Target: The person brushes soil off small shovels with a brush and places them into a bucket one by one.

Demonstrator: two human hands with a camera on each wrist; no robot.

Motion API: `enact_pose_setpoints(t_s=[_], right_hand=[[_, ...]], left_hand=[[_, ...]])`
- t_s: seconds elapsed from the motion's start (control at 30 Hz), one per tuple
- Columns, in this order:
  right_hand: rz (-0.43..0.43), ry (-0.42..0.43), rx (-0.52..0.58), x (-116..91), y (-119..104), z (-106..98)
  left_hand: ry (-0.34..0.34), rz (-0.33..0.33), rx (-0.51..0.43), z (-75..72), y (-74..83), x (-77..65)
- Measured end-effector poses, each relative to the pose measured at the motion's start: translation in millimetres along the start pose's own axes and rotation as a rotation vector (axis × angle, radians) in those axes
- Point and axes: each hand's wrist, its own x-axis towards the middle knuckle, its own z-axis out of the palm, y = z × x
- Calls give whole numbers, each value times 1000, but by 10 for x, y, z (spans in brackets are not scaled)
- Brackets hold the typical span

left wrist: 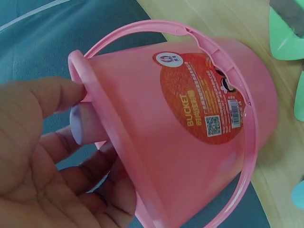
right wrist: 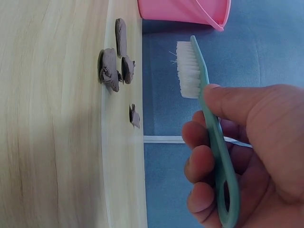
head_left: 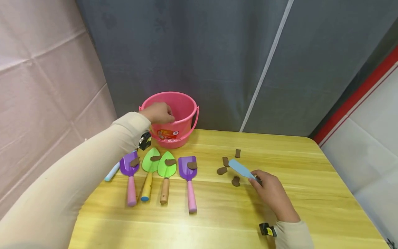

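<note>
My left hand (head_left: 159, 113) reaches over the rim of the pink bucket (head_left: 174, 138). In the left wrist view its thumb and fingers curl about a pink handle (left wrist: 90, 124) with a lilac end; the rest of that tool is hidden by the bucket. On the right, my right hand (head_left: 272, 192) grips a light blue-green brush (head_left: 239, 167). White bristles show in the right wrist view, raised off the table. Near the brush lie several flat brown clay-like pieces (head_left: 235, 181).
Left of centre lie two purple shovels (head_left: 186, 174) with pink handles and two green trowels (head_left: 167, 169), each bearing a brown piece. A light blue handle (head_left: 112, 171) lies partly hidden by the left sleeve. A grey curtain (head_left: 211, 69) hangs behind the wooden table (head_left: 224, 221).
</note>
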Motion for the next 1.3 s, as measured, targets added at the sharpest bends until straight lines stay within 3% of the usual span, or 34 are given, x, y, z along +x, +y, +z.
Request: enact_pose_setpoints(t_s=[0.27,0.57,0.7,0.9,1.0,1.1,1.3], right_hand=[[-4,0,-7,3,-9,18],[-9,-5,-8,17,-14,13],[-17,3,-6,32,-14,-8],[-31,5,-2,36,-12,-29],[-32,9,9,39,-21,-33],[-32,8,26,41,-36,-52],[-27,12,55,79,-67,-73]], left_hand=[[-64,67,26,24,14,12],[-98,78,-13,-26,34,-14],[-49,92,-60,-43,-11,-32],[118,142,-128,48,-3,-196],[157,148,-175,178,92,-365],[98,130,-202,427,229,-587],[-25,6,-63,1278,521,-925]])
